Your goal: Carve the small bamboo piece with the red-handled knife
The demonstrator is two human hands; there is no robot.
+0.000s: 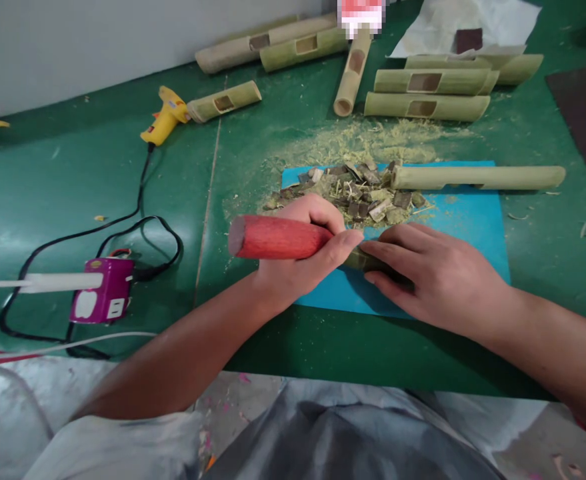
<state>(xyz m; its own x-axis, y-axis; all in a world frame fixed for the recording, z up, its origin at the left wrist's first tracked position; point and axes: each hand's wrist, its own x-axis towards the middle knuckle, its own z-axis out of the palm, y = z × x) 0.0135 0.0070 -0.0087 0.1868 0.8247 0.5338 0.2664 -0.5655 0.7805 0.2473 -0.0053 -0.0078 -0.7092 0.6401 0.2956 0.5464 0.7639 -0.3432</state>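
My left hand (305, 250) is wrapped round a tool with a thick red wooden handle (273, 237) that lies nearly level and points right. My right hand (433, 273) lies over a green bamboo piece (365, 260), fingers pressed down on it, on a blue cutting mat (463, 220). The tool's tip is hidden under my hands. Just behind my hands sits a heap of bamboo chips (357, 190) and sawdust.
A long bamboo tube (477, 177) lies on the mat's far side. Several cut bamboo tubes (427, 93) rest farther back. A yellow glue gun (165, 117), its black cord and a purple power strip (103, 291) lie at the left on the green table (73, 187).
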